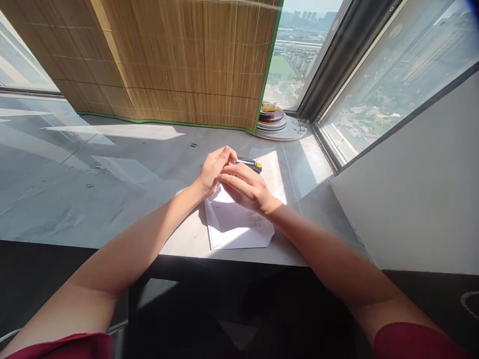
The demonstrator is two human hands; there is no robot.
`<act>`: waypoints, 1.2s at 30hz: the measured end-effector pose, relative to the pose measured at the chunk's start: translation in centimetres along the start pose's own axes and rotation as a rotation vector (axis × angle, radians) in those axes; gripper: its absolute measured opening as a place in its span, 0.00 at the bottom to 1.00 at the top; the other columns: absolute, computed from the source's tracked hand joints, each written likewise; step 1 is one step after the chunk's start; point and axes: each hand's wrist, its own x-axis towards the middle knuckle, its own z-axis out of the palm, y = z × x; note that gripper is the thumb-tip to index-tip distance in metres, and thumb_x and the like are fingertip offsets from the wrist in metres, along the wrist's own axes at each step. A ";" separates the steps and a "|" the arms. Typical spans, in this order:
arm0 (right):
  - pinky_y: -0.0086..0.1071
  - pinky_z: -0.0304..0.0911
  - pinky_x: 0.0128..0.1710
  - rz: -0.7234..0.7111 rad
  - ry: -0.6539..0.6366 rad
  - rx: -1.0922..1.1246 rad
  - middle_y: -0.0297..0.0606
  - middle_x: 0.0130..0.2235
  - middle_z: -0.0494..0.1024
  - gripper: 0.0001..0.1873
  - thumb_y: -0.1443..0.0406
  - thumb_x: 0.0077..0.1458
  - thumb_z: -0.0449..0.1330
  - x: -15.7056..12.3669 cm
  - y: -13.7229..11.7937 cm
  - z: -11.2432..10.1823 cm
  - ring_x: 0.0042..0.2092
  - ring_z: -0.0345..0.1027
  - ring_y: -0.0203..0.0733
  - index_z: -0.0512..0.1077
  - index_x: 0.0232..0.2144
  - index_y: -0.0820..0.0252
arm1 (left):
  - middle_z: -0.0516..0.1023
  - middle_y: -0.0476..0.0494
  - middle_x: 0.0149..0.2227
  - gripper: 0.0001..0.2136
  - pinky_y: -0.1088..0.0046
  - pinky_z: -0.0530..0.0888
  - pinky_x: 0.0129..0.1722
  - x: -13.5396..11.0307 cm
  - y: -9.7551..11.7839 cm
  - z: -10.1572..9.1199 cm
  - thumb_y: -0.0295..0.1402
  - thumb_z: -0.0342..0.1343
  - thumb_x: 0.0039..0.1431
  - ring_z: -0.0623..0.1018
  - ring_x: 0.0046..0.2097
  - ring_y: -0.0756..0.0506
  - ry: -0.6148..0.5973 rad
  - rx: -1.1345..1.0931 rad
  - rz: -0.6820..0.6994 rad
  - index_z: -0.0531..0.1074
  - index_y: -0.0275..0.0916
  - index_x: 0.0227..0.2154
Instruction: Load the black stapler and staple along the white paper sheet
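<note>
My left hand (pixel 216 171) and my right hand (pixel 249 185) meet above the sill, fingertips close together. Both are closed in a pinch, and whatever small thing lies between the fingers is hidden or too small to name. Just behind my right hand is a dark, long tool with an orange-yellow end (pixel 258 165), which looks like a stapler; my hands cover part of it. Below them a white sheaf of paper (pixel 235 239) lies on the sill, its near right corner cut or folded, with faint marks on the right side.
Small dark bits, perhaps staples (pixel 193 145), are scattered over the grey marble sill (pixel 149 164). A bamboo mat (pixel 179 60) with green edging stands against the window. Stacked plates (pixel 280 128) hold a small yellow packet (pixel 269 106) in the corner. A white wall (pixel 407 184) bounds the right.
</note>
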 end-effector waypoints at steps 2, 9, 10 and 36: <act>0.44 0.80 0.56 -0.050 0.094 0.031 0.44 0.53 0.83 0.12 0.71 0.75 0.60 0.0 0.1 0.0 0.53 0.79 0.46 0.79 0.53 0.54 | 0.71 0.50 0.23 0.26 0.72 0.71 0.29 0.0 -0.1 0.1 0.59 0.64 0.68 0.75 0.27 0.49 -0.003 0.065 0.068 0.73 0.40 0.27; 0.43 0.83 0.50 -0.056 0.061 -0.007 0.44 0.50 0.84 0.10 0.72 0.73 0.62 -0.5 -0.1 0.2 0.48 0.81 0.45 0.79 0.50 0.55 | 0.65 0.52 0.17 0.32 0.73 0.58 0.21 0.0 -0.2 0.3 0.60 0.66 0.66 0.65 0.19 0.53 0.021 0.195 0.219 0.66 0.40 0.19; 0.42 0.83 0.49 -0.064 0.051 -0.011 0.44 0.50 0.84 0.09 0.71 0.73 0.62 -0.6 -0.1 0.2 0.48 0.81 0.44 0.78 0.51 0.55 | 0.64 0.53 0.17 0.32 0.73 0.57 0.20 0.0 -0.2 0.2 0.61 0.66 0.66 0.64 0.19 0.53 0.026 0.195 0.221 0.66 0.40 0.19; 0.39 0.83 0.48 -0.034 0.198 0.062 0.42 0.49 0.83 0.11 0.74 0.71 0.64 -0.2 -0.1 0.5 0.48 0.81 0.43 0.79 0.48 0.55 | 0.58 0.55 0.17 0.29 0.73 0.58 0.21 -0.2 -0.8 0.3 0.49 0.68 0.68 0.62 0.20 0.53 0.060 0.172 0.202 0.60 0.41 0.19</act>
